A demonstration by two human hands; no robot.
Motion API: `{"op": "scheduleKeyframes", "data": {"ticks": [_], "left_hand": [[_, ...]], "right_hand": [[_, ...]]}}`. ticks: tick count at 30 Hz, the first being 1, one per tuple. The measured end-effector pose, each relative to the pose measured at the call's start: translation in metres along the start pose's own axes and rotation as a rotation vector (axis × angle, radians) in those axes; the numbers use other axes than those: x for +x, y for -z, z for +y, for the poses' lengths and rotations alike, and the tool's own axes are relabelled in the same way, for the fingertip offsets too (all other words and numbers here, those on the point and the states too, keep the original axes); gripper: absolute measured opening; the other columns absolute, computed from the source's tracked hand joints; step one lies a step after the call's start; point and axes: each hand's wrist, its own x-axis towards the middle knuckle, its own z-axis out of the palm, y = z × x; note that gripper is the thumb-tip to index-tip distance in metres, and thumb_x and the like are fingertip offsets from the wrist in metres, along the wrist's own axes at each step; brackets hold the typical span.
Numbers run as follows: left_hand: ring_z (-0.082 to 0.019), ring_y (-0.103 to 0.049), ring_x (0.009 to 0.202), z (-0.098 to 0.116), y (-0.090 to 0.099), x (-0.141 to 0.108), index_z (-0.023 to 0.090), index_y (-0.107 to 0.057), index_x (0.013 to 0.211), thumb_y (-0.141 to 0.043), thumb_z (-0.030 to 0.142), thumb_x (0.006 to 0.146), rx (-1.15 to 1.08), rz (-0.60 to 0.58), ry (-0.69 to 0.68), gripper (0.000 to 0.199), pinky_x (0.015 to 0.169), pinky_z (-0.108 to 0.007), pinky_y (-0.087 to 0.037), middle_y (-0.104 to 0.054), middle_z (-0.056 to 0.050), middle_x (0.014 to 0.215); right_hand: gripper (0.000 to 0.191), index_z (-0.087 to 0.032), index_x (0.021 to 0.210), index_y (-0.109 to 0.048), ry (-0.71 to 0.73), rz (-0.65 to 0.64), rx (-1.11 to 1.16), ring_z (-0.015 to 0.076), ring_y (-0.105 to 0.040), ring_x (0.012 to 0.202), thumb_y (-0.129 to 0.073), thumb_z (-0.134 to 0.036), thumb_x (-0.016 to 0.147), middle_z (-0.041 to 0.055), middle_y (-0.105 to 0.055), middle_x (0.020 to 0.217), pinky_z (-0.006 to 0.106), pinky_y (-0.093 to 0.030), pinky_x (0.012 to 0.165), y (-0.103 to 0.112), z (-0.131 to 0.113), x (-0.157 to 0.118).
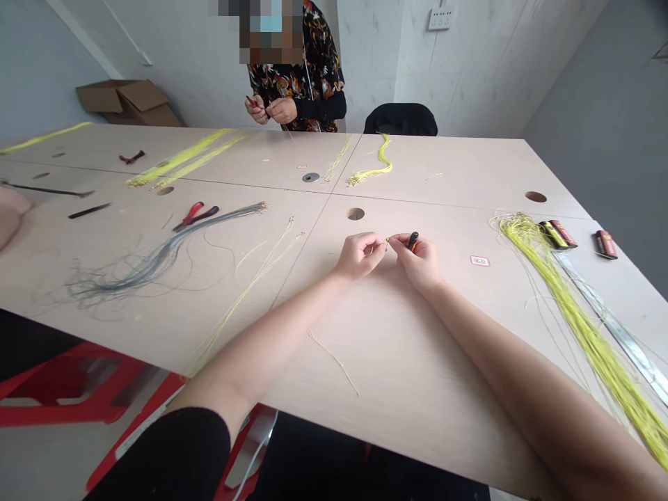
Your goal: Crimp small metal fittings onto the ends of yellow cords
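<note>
The right hand [416,263] covers most of a small black-and-orange handle [412,241], and its fingers hide the lower end. Whatever the left hand [360,255] pinches is too small to tell. Off to the right of the right hand, a bundle of yellow wire [589,334] runs out of view. Far beyond the left hand, more yellow wires [180,158] are blurred, and a pink thing [10,217] is cut off at the edge.

2 hands [360,255], 1 black-and-orange handle [412,241] held in them, 1 co-worker [295,76], 3 pairs of pliers [195,216], 1 grey wire bundle [156,254], 2 black-and-red packs [558,234], 1 cardboard box [125,101], 1 black chair [401,120], 1 wall socket [440,19].
</note>
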Motion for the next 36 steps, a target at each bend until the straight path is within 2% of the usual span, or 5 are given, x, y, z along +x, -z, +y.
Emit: {"op": "scheduleKeyframes", "data": {"ticks": [4, 10, 15, 19, 36], "left_hand": [[-0.006, -0.037, 0.046, 0.0000, 0.0000, 0.0001, 0.016, -0.053, 0.058, -0.053, 0.025, 0.078, -0.006, 0.005, 0.000, 0.022, 0.047, -0.021, -0.031, -0.051, 0.002, 0.052], [-0.007, -0.038, 0.046, 0.0004, -0.0001, -0.0002, 0.016, -0.052, 0.057, -0.054, 0.026, 0.079, -0.026, 0.012, -0.001, 0.024, 0.047, -0.021, -0.032, -0.052, 0.002, 0.053], [-0.006, -0.038, 0.047, 0.0001, -0.0002, -0.0004, 0.016, -0.053, 0.058, -0.054, 0.028, 0.079, -0.004, 0.009, 0.009, 0.024, 0.047, -0.021, -0.032, -0.051, 0.002, 0.052], [-0.006, -0.037, 0.047, -0.0009, -0.0002, -0.0006, 0.015, -0.052, 0.058, -0.054, 0.027, 0.078, -0.004, 0.005, 0.006, 0.024, 0.046, -0.021, -0.031, -0.050, 0.002, 0.052], [-0.006, -0.037, 0.046, -0.0015, -0.0009, -0.0008, 0.015, -0.052, 0.058, -0.053, 0.022, 0.077, -0.004, -0.019, -0.010, 0.021, 0.046, -0.021, -0.030, -0.050, 0.002, 0.052]], "right_hand": [[0.027, -0.017, 0.077, -0.063, 0.000, -0.008, 0.011, 0.0079, -0.031, 0.047, -0.061, -0.044, 0.076, -0.0045, -0.037, 0.051, 0.024, -0.025, 0.046, 0.0005, 0.0032, 0.0009], [0.023, -0.019, 0.092, -0.062, -0.012, 0.021, 0.125, 0.0084, -0.032, 0.047, -0.055, -0.036, 0.078, -0.0065, -0.034, 0.053, 0.024, -0.027, 0.048, 0.0026, 0.0073, 0.0024], [0.015, -0.019, 0.082, -0.062, 0.033, 0.026, 0.028, 0.0083, -0.030, 0.050, -0.062, -0.029, 0.071, -0.0068, -0.032, 0.053, 0.024, -0.027, 0.051, 0.0018, 0.0030, 0.0000], [0.014, -0.019, 0.074, -0.060, 0.024, 0.040, -0.034, 0.0085, -0.026, 0.050, -0.064, -0.032, 0.071, -0.0067, -0.029, 0.051, 0.024, -0.024, 0.050, 0.0010, -0.0008, -0.0015], [0.016, -0.018, 0.072, -0.062, 0.063, 0.042, -0.045, 0.0095, -0.034, 0.055, -0.064, -0.034, 0.072, -0.0023, -0.044, 0.058, 0.025, -0.027, 0.051, 0.0006, 0.0005, -0.0005]]}}
